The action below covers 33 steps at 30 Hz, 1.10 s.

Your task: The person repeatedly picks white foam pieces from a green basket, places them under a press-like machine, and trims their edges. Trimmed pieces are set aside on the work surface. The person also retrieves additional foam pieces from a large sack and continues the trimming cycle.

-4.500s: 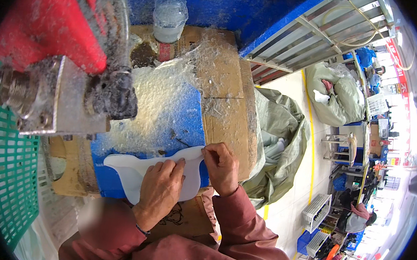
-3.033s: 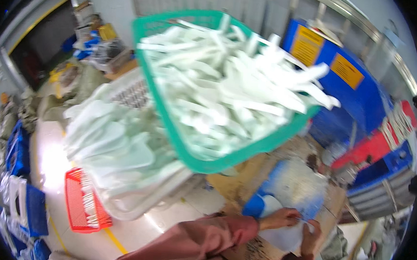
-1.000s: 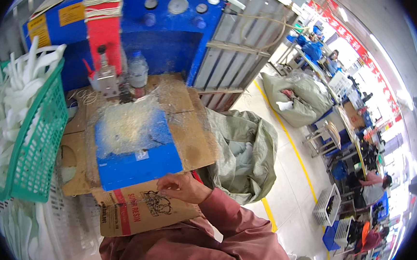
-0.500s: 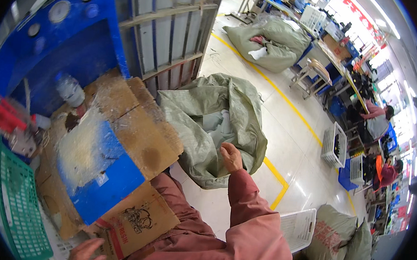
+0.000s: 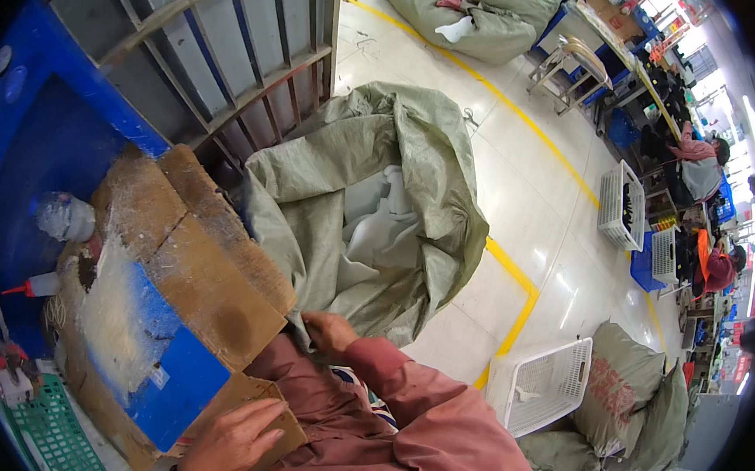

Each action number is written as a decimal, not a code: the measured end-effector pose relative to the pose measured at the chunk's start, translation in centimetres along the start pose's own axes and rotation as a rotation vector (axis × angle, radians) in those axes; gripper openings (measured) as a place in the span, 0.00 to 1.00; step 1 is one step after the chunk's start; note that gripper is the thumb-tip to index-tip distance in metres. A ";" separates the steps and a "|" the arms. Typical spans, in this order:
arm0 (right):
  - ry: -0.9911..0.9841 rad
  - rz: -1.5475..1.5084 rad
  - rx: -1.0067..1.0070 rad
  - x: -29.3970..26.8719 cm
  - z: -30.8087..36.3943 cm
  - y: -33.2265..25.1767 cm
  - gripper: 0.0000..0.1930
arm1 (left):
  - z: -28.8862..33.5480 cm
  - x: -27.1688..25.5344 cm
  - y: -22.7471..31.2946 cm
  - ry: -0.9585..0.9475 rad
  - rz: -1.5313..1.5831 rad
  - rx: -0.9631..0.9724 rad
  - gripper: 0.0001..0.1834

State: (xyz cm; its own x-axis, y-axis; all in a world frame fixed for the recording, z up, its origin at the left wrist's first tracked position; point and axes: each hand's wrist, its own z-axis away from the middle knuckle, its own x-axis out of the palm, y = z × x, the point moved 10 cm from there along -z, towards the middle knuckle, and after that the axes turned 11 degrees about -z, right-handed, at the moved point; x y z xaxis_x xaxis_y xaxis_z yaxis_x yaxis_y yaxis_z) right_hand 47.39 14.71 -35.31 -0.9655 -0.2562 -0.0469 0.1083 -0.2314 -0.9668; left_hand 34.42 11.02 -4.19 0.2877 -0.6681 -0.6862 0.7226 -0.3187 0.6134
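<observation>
A large green woven sack (image 5: 428, 134) stands on the floor in front of me with its mouth spread wide. Inside it lie several white, smooth, curved pieces (image 5: 382, 236) whose kind I cannot make out. My right hand (image 5: 329, 332) is at the sack's near left rim, its fingers closed on a fold of the fabric. Stretched out and holding nothing, the fingers of my left hand (image 5: 239, 440) rest over the cardboard (image 5: 274, 395) beside my lap. A worn blue sheet (image 5: 184, 371), partly coated with pale residue, lies on more cardboard at my left.
A metal-barred panel (image 5: 223, 67) rises behind the cardboard. A clear bottle (image 5: 65, 217) and a red-tipped squeeze bottle (image 5: 37, 285) lie at the left, above a green basket (image 5: 57, 432). To the right are a white crate (image 5: 542, 387) and filled sacks (image 5: 617, 383). People sit farther off.
My right hand has gone from over the sack's mouth to its near left rim and closed there. The left hand has moved up and right onto the cardboard. My view has shifted too.
</observation>
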 end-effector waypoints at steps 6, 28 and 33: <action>-0.049 0.257 -0.037 -4.1 -0.4 -0.7 0.12 | -4.7 0.7 1.1 -0.010 0.003 0.061 0.20; 0.917 0.793 -0.177 -47.3 -12.2 -11.2 0.28 | -9.3 5.6 -1.6 -0.058 0.165 0.204 0.24; 0.850 1.137 -0.207 -49.4 -11.3 -17.9 0.32 | -10.4 6.1 -1.6 -0.110 0.199 0.172 0.19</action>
State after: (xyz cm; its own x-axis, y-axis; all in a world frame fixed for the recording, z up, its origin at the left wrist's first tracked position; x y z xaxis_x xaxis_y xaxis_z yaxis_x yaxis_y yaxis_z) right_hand 90.51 42.11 -18.50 -0.2342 0.4397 -0.8671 0.9391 -0.1285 -0.3187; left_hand 41.58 14.46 -13.46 0.3366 -0.7951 -0.5044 0.5388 -0.2767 0.7957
